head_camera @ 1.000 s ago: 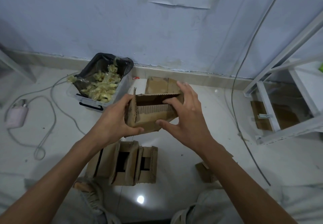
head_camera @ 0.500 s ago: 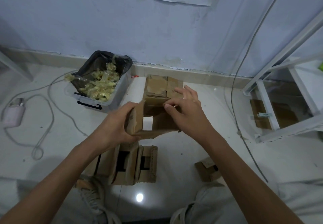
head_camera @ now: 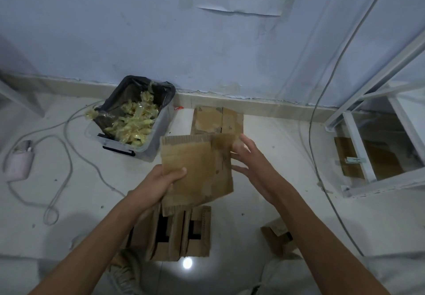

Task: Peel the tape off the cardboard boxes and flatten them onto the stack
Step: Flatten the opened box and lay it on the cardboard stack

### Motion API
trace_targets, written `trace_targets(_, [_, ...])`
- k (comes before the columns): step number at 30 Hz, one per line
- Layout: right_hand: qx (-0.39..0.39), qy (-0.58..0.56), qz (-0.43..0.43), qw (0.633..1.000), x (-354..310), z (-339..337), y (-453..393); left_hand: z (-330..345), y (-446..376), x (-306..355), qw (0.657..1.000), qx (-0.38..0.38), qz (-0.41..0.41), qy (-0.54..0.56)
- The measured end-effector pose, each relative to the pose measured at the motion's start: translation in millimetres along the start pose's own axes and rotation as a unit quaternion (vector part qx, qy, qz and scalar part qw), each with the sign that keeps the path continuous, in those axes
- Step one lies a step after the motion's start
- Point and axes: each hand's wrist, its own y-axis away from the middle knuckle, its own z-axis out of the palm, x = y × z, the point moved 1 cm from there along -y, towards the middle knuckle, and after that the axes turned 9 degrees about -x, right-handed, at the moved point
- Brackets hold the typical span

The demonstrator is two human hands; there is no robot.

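Now flattened box (head_camera: 197, 168) pinched by left hand (head_camera: 161, 183); right hand (head_camera: 250, 165) spread loose beside its edge. Flattening looks done. Next: lay it on stack (head_camera: 217, 119) by wall.

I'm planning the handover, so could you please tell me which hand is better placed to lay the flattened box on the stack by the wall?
Probably the left hand: it grips the flattened brown cardboard box, while the right hand is open beside it.
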Motion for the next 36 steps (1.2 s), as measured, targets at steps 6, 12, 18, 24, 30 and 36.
trace_targets(6, [0.087,0.051,0.067,0.993,18,-11,-14,-2,-38,-2,0.999,0.015,-0.008,0.039])
trace_targets(12, [0.237,0.187,0.111,0.947,51,-27,-61,-11,-127,-22,0.996,0.066,-0.048,-0.021])
trace_targets(18, [0.157,-0.01,0.068,0.985,61,-35,-92,1,-186,-35,0.982,-0.057,-0.1,0.149])
trace_targets(24, [0.122,-0.011,0.107,0.987,79,-57,-130,-15,-224,-57,0.989,0.137,-0.055,0.027])
trace_targets(30, [0.301,0.204,0.099,0.926,87,-92,-193,-25,-296,-44,0.958,0.221,0.006,-0.184])
trace_targets(36, [0.252,0.345,-0.057,0.903,104,-110,-263,-38,-374,-25,0.922,0.214,0.078,-0.314])
